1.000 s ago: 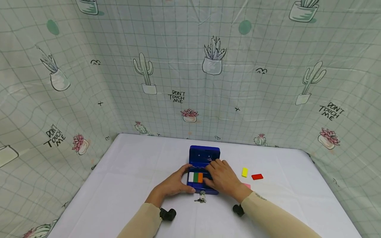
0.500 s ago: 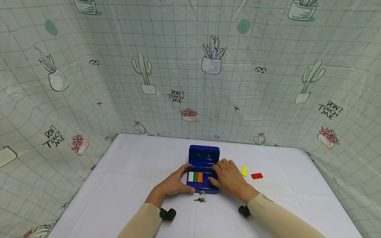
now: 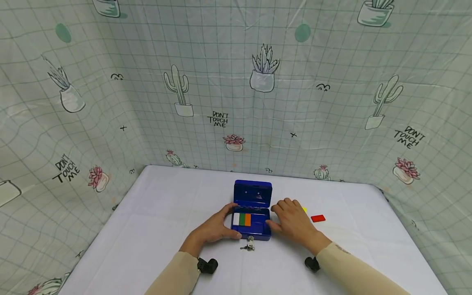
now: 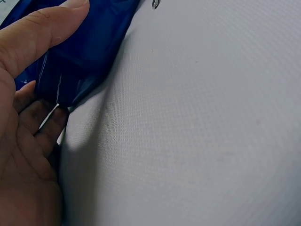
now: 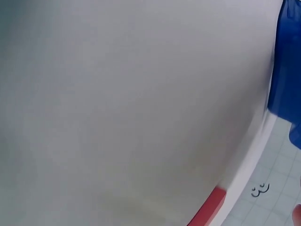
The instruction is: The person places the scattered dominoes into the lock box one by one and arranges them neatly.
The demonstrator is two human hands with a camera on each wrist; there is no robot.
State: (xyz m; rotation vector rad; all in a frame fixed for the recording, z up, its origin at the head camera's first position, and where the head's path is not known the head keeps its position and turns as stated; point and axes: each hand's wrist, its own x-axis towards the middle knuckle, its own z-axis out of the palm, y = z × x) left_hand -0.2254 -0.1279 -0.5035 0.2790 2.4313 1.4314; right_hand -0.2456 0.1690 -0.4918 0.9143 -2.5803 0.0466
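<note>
A blue cash box (image 3: 259,235) stands on the white table with its lid (image 3: 253,194) raised. White (image 3: 236,219), green (image 3: 242,219) and orange (image 3: 248,220) blocks lie side by side in its left part. My left hand (image 3: 217,227) grips the box's left end, thumb at the front corner and fingers at the back; the left wrist view shows the fingertips low against the blue wall. Just right of the box is my right hand (image 3: 295,221), fingers loosely bent and holding nothing. Keys (image 3: 248,247) hang from the lock at the box's front.
A red block (image 3: 318,218) lies to the right of my right hand. A yellow block (image 3: 304,209) shows only a corner behind that hand. A printed cloth (image 3: 295,155) hangs behind the white table (image 3: 177,188).
My right hand has drawn out of the box and moved right, now covering most of the yellow block and hiding the pink one. My left hand keeps its place.
</note>
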